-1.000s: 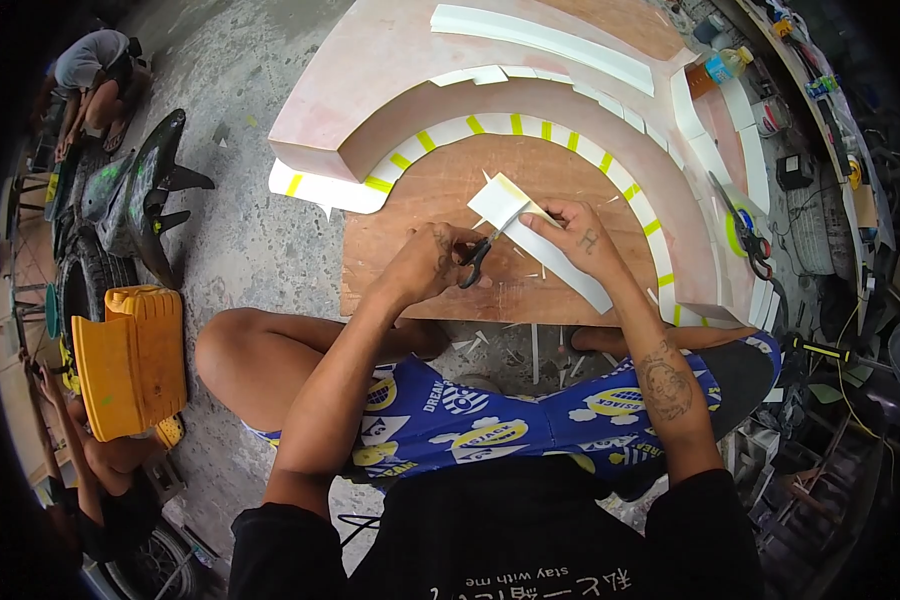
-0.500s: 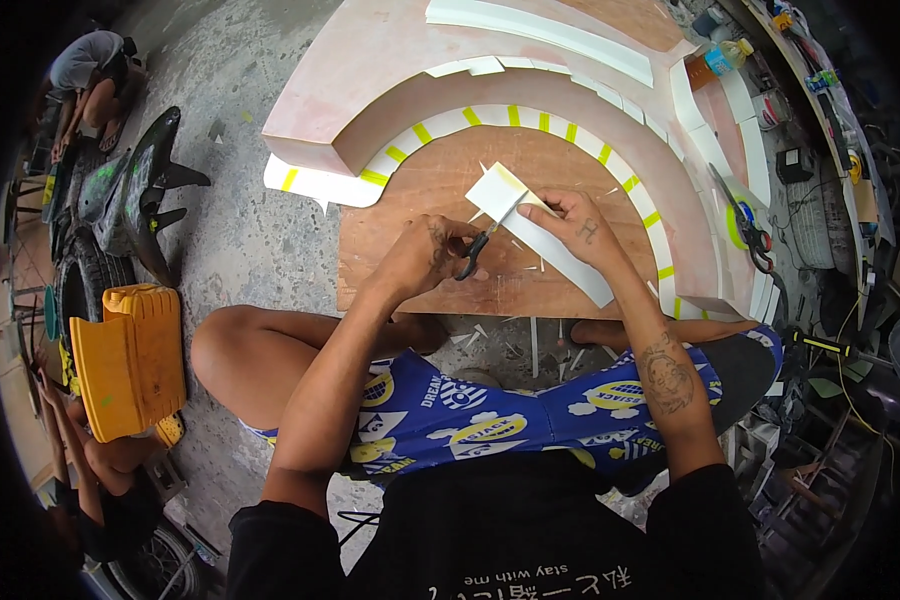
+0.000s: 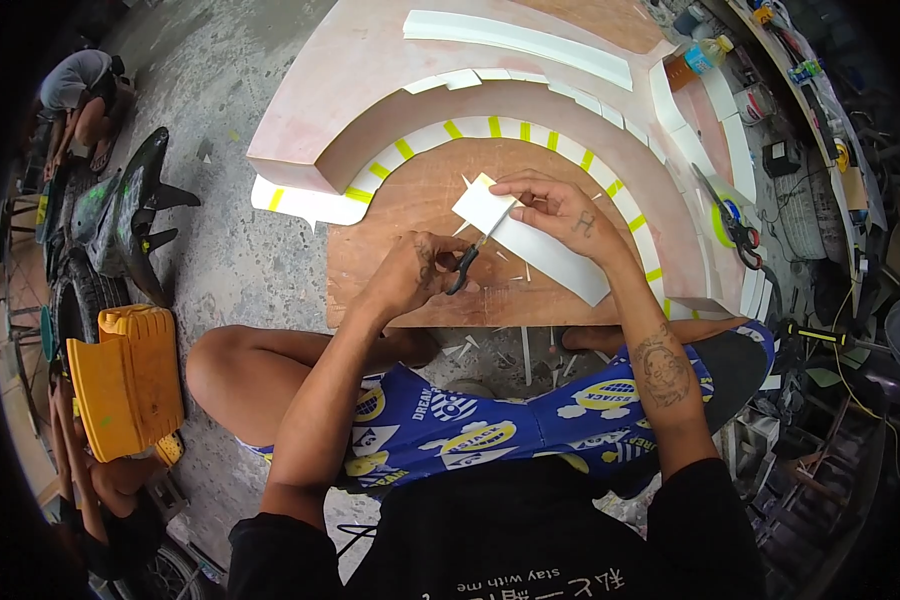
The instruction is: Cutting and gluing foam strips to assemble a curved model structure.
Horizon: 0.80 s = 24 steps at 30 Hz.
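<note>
Two hands work over the plywood board: the left hand, grip closed on black-handled scissors, cuts the white strip pinched by the right hand.

- A clear plastic bottle with a blue label stands at the upper right, beyond the curved board.
- A small orange box sits just beside it, nearer the board.
</note>
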Each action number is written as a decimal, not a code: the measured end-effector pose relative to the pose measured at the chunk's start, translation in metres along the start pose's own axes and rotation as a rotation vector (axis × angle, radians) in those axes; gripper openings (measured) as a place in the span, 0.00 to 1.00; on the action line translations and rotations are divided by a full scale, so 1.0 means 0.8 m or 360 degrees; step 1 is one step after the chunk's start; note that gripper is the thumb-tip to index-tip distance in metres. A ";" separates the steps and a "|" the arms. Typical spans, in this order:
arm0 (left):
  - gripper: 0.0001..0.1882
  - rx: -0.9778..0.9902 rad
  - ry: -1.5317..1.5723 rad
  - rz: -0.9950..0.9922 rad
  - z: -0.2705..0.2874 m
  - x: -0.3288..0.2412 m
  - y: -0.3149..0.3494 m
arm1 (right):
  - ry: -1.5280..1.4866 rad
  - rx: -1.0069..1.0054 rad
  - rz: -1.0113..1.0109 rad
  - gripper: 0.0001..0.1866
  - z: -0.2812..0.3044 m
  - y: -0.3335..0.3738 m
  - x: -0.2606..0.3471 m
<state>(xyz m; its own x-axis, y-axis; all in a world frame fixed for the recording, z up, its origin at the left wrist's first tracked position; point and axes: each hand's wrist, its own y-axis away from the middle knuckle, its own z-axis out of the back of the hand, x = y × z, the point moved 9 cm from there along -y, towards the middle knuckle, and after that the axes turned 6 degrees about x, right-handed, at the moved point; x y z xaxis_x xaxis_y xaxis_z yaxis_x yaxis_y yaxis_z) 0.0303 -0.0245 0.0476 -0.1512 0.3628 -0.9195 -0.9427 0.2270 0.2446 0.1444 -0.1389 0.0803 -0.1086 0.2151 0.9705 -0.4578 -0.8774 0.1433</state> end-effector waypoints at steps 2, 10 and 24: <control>0.22 0.0002 -0.0070 -0.0033 0.000 0.000 -0.001 | -0.0037 -0.0001 0.0014 0.18 0.000 -0.001 0.000; 0.21 0.0003 0.0016 -0.0009 -0.001 0.003 -0.001 | -0.0092 0.0012 0.0064 0.18 -0.001 0.000 -0.002; 0.21 -0.0046 -0.0127 -0.0094 -0.001 0.001 -0.002 | -0.0100 -0.0007 0.0034 0.19 0.000 0.006 0.002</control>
<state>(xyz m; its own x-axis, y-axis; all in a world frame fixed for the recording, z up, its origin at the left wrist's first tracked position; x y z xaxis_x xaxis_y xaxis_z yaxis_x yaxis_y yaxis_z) 0.0315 -0.0256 0.0460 -0.0721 0.4204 -0.9045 -0.9577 0.2242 0.1806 0.1421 -0.1429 0.0824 -0.0625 0.1688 0.9837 -0.4599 -0.8796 0.1217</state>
